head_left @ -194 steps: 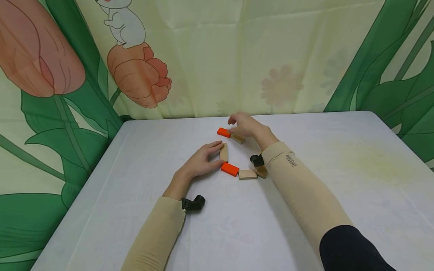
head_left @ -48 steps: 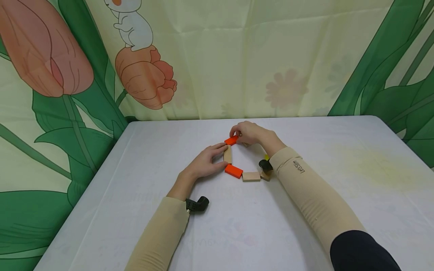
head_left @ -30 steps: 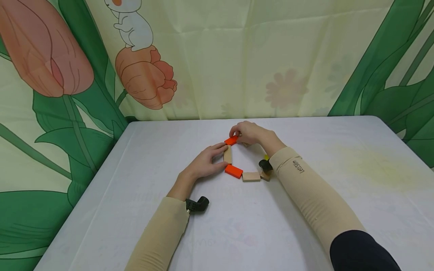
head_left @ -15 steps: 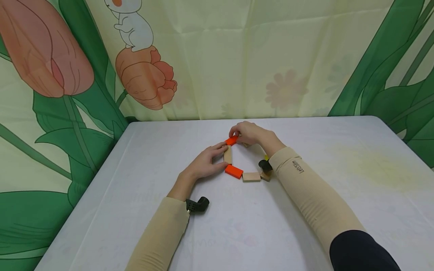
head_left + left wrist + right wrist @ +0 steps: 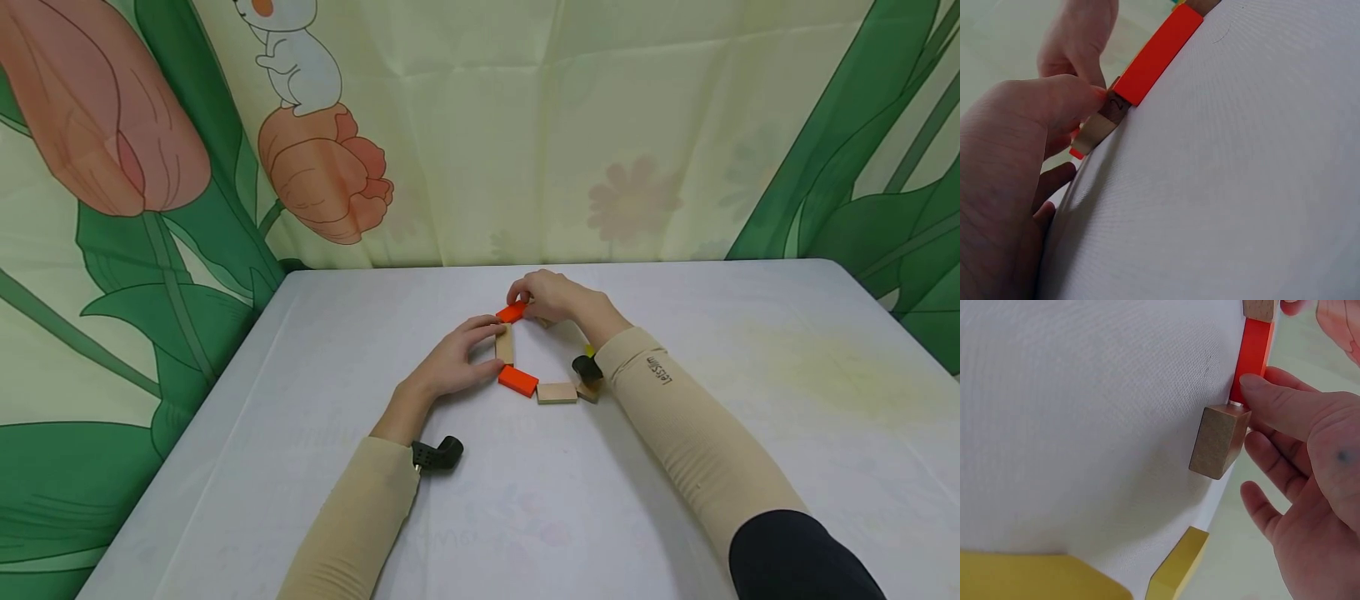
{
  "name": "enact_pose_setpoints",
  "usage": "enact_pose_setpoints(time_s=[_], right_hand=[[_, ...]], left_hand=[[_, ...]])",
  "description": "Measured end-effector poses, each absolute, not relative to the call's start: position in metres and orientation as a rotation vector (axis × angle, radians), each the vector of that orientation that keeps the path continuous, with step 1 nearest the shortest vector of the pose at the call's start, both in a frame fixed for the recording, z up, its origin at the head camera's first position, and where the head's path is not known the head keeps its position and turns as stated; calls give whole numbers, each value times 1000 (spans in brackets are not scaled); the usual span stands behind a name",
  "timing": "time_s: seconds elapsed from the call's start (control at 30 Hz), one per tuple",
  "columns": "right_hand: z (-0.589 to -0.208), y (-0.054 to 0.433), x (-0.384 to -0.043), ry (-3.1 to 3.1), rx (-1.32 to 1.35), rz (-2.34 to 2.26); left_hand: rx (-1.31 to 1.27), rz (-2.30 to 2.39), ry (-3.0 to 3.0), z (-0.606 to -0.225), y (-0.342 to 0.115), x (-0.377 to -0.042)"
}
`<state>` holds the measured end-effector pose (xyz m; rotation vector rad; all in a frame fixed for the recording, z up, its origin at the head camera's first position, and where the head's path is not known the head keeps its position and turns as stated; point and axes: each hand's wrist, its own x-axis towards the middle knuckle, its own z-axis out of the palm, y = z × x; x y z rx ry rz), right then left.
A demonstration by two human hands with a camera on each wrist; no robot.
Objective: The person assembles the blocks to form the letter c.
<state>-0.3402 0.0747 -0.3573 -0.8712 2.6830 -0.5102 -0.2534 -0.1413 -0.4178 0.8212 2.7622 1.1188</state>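
Observation:
In the head view my right hand (image 5: 557, 297) pinches the far red block (image 5: 512, 312). The right wrist view shows its thumb on the near side of that red block (image 5: 1252, 356) and a finger behind. My left hand (image 5: 453, 360) lies beside an upright-running wooden block (image 5: 505, 343), fingers fairly straight, index finger by its far end and thumb by its near end. The left wrist view shows the thumb against this wooden block (image 5: 1099, 130), which has a dark mark. A second red block (image 5: 517, 381) adjoins its near end.
Another wooden block (image 5: 557, 393) and a partly hidden darker one (image 5: 588, 391) continue the ring. A wooden block (image 5: 1215, 440) stands beside the held red block, with yellow blocks (image 5: 1179, 565) nearby. White cloth covers the table (image 5: 480, 517); a printed curtain (image 5: 487, 125) hangs behind.
Since the oldest frame, the far red block has turned and come nearer the wooden block's end, and my right hand has taken hold of it. Over the last second both hands have barely moved.

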Motion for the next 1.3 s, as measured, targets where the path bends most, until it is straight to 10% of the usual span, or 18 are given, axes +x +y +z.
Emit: enact_pose_setpoints(time_s=[1.3], right_hand=[[-354, 78, -340, 2662, -842, -547]], left_hand=[[806, 1095, 2809, -418, -140, -252]])
